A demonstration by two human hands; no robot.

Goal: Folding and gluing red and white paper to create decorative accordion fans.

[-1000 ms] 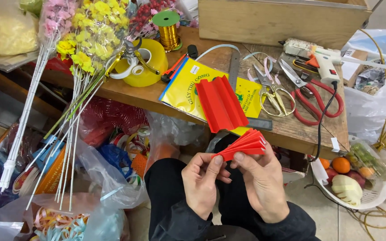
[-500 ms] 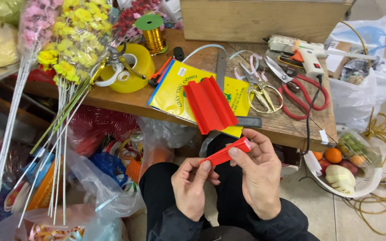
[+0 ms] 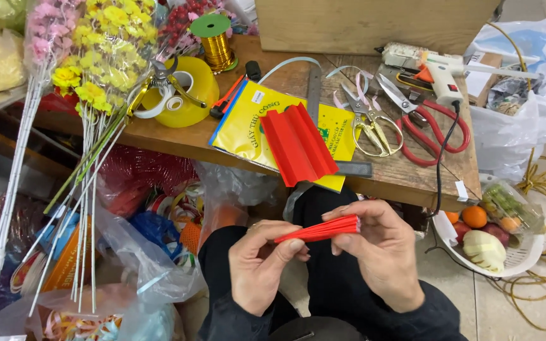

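Both hands work over the lap, below the front edge of the worktop. Left hand and right hand hold a folded red paper strip between them, pleats squeezed flat into a narrow bar.

Left fingers pinch the near, thinner end, thumb against forefinger. Right fingers clamp the far, thicker end, thumb below, the others lying along the top.

Handling, as a judgement: the strip is very light, thin craft paper. Stiff along the stacked creases, springy across them; it likely fans open if the pinch slackens. Not slippery, but easy to crumple or tear. Best held at the ends, flat across the pleat stack, with pressure on the faces and not the edges.

On the worktop, well apart from the hands: a second pleated red sheet, loosely opened, lying on a yellow paper pack. Beside it, gold-handled scissors, red-handled shears, a glue gun. A fruit basket sits on the floor.
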